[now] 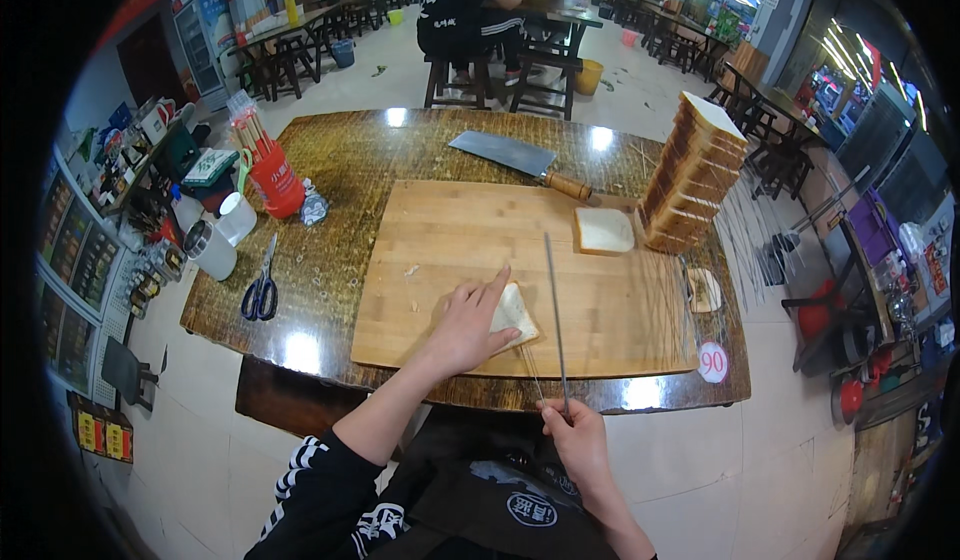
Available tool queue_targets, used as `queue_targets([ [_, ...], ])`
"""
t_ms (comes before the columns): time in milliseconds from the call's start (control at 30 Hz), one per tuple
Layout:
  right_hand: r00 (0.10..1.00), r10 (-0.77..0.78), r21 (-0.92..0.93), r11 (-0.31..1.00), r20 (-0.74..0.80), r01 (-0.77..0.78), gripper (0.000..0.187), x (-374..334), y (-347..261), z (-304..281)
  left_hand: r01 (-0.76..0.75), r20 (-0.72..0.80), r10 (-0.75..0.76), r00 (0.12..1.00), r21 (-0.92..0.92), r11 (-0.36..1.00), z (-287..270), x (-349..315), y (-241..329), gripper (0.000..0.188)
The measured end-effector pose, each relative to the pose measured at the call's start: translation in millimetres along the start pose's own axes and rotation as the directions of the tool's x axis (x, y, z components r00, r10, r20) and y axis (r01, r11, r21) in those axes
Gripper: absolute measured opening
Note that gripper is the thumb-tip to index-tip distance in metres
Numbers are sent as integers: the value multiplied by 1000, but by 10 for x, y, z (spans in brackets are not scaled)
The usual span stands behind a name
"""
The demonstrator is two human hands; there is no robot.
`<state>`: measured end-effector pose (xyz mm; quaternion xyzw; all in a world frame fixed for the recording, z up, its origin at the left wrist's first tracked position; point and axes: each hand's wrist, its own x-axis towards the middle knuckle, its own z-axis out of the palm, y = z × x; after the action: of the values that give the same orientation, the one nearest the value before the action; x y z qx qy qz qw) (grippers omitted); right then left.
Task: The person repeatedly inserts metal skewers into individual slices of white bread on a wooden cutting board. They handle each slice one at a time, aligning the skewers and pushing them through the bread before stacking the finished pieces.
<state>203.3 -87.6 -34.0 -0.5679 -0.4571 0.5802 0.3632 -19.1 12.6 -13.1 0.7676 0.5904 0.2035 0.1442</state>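
Note:
My left hand [465,322] lies flat with fingers stretched over a white bread slice [514,312] near the front of a wooden cutting board [450,225]. At the board's front edge, my right hand [582,445] is closed around metal skewers. A long grey skewer [556,305] points away from me over the board. Thinner ones [533,372] run from the fingers to the bread's near edge; whether their tips are inside it I cannot tell. Another bread slice [603,231] rests at the board's far right, beside a tall stack of bread slices [692,182].
Beyond the board lies a cleaver [505,152]. Scissors [261,290], a red container of sticks [276,182] and white cups [212,250] are on the left. Several loose skewers [668,315] and a piece of bread [704,290] lie right. People [465,10] sit at a table beyond.

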Motion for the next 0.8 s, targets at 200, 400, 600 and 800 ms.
queue_targets([
  [200, 987, -115, -163, 982, -114, 95, 14, 117, 43, 105, -18, -22, 18, 1000, -20, 1000, -8, -6, 8, 95],
  [400, 977, -154, -173, 977, -148, 127, 14, 129, 6, 81, 32, 0, -32, 999, -108, 994, -75, 7, 56, 94],
  [600, 970, -190, -159, 973, -149, 166, 18, -132, -37, -116, 95, -94, -259, 961, -769, 632, -12, 40, 131, 41],
  [800, 997, 76, 114, 990, 16, -78, 18, -341, -136, -227, 238, 198, -194, 961, -949, 207, -90, 20, 340, 18],
])
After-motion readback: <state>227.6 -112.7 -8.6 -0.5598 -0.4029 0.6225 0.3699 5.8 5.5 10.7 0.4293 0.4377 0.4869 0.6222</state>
